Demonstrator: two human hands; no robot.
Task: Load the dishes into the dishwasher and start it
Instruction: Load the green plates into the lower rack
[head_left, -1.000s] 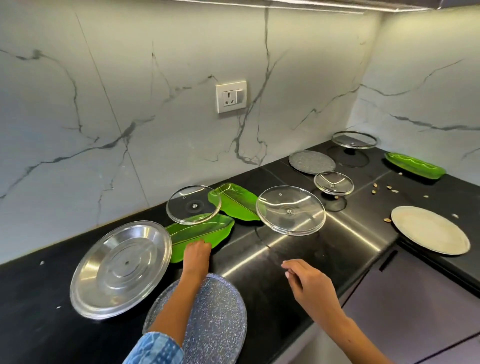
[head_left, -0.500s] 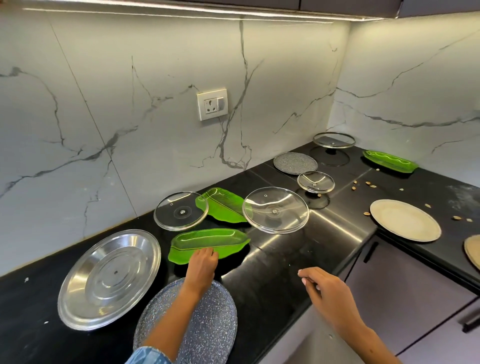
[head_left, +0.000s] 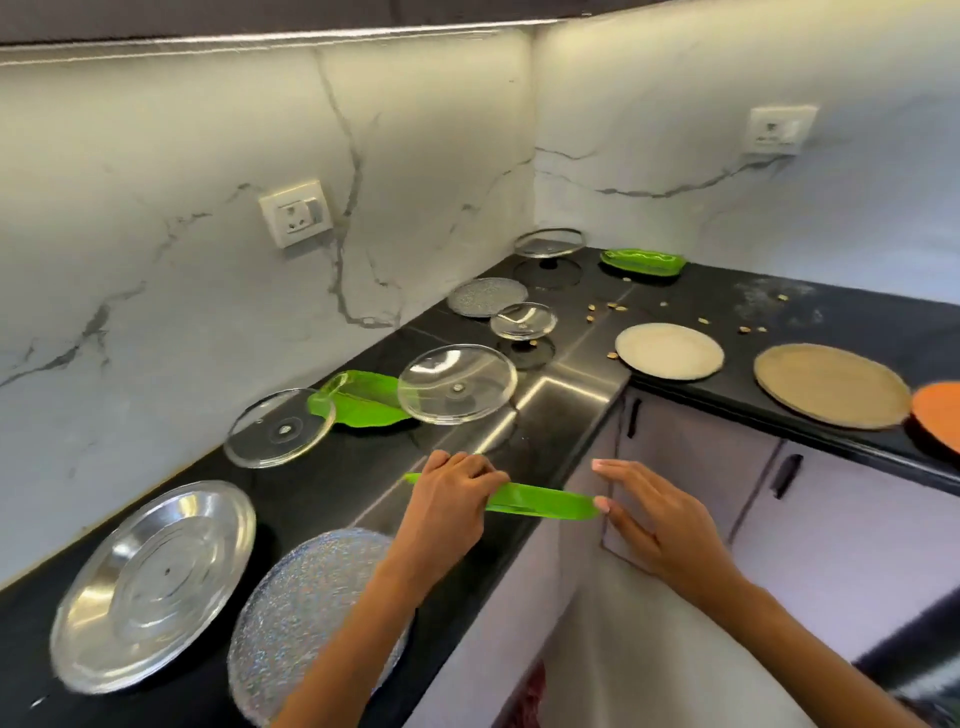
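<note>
Now, the step in hand: the green leaf-shaped tray (head_left: 540, 503) is up off the black countertop (head_left: 337, 483), seen nearly edge-on between the two hands; to my eye this is a pick-up on its way to the dishwasher, which is not in view.
Left hand (head_left: 451, 501): curled over the tray's left half, fingers on top, gripping it.
Right hand (head_left: 655, 512): fingers straight and relaxed, one fingertip touching the tray's right tip; it steadies, it does not grip.
Doing it well: the tray is long and shallow, so I would close the right hand on the far end before turning away, keep it level, and carry it clear of the counter edge just under it.
Risk: a one-sided hold could let the free end dip or swing.
Surface: the glossy countertop runs in an L, ahead of the hands and off to their right, with pale cabinet doors (head_left: 691, 467) under it.
Room: marble-look wall (head_left: 156, 218) beyond the hands, with a socket (head_left: 296, 213).
Left of the hands: a steel plate (head_left: 153, 584) and a speckled plate (head_left: 311, 618).
Ahead: a large glass lid (head_left: 457, 383), overlapping a second green tray (head_left: 358, 402).
Right: a cream plate (head_left: 669, 350) and scattered crumbs (head_left: 613, 306).
</note>
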